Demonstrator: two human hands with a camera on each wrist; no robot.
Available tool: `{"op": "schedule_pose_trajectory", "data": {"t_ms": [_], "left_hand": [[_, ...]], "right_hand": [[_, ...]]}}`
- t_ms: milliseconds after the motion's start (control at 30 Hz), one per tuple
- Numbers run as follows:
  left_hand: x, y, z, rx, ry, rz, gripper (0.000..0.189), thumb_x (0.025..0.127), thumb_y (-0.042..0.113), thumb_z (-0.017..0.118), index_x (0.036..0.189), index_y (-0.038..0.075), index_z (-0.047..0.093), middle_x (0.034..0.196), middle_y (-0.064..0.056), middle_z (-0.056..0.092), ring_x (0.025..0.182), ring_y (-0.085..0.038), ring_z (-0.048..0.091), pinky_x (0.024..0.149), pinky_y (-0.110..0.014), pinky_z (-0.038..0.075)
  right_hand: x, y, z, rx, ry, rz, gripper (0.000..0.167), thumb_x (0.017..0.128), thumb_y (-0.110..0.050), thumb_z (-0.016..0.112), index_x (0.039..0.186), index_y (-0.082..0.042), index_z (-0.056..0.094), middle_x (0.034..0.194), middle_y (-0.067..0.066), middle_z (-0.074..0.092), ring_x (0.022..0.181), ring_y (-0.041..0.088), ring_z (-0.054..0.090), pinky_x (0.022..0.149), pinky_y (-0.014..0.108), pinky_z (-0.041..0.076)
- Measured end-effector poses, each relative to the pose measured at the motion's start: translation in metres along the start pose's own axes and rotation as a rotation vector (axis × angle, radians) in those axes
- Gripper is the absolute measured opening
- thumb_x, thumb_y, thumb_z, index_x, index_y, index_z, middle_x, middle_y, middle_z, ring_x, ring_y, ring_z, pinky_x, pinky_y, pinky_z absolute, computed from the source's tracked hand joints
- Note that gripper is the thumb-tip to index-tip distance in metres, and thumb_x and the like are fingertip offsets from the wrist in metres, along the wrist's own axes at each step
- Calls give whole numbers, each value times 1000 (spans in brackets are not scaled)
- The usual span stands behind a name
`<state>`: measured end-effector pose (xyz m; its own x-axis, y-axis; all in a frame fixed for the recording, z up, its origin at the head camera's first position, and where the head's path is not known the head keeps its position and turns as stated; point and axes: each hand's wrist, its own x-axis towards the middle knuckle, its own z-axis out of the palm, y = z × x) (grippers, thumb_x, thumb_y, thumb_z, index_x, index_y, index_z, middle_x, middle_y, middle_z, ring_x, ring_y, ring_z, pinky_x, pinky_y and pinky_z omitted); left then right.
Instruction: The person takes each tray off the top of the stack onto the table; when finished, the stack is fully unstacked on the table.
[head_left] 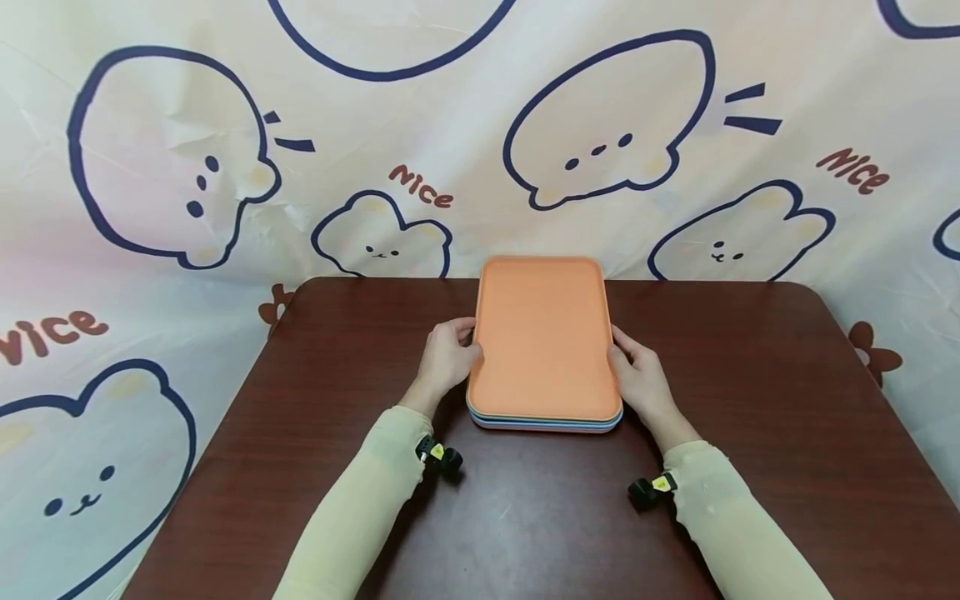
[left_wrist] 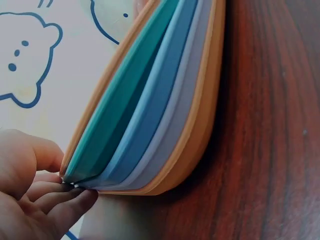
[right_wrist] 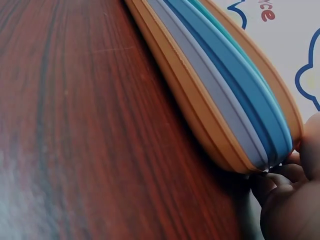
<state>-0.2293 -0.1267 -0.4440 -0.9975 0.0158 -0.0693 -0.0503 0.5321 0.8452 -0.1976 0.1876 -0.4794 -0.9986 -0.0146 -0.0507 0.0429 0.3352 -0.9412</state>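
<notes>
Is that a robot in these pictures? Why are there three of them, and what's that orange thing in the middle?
No robot here! These are a person's own bare hands: the left hand and the right hand. The wide picture comes from a camera worn on the head, looking forward and down. The two close-ups come from little cameras strapped on the wrists: the left wrist camera and the right wrist camera.

The orange thing is the top of a stack of trays at a brown table. From the side, its layers are orange, green, blue, pale purple and orange again. Each hand holds one long side. Whether the whole bottom touches the table, I can't tell.
</notes>
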Motion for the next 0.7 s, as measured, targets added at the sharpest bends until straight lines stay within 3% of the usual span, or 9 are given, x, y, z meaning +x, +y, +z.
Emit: {"op": "schedule_pose_trajectory", "data": {"t_ms": [200, 433, 700], "left_hand": [[-2, 6, 0, -2, 15, 6, 46, 99, 0, 65, 145, 1, 67, 155, -17, 62, 147, -28, 58, 114, -45, 56], [-5, 10, 0, 17, 14, 27, 67, 100, -2, 62, 164, 1, 42, 167, -15, 48, 154, -25, 48, 117, -43, 52], [-1, 9, -2, 40, 28, 57, 54, 99, 0, 65, 153, -2, 58, 152, -18, 64, 142, -29, 63, 112, -44, 57]], "right_hand": [[2, 1, 3, -49, 11, -21, 54, 116, -23, 41, 168, -8, 35, 172, 17, 40, 158, 36, 41, 126, 55, 41], [3, 2, 5, -85, 22, -42, 54, 116, -22, 41, 167, -7, 37, 171, 18, 41, 159, 36, 41, 127, 55, 40], [4, 7, 2, -88, 28, -46, 54, 116, -24, 41, 168, -8, 37, 170, 19, 42, 156, 38, 45, 124, 57, 43]]}}
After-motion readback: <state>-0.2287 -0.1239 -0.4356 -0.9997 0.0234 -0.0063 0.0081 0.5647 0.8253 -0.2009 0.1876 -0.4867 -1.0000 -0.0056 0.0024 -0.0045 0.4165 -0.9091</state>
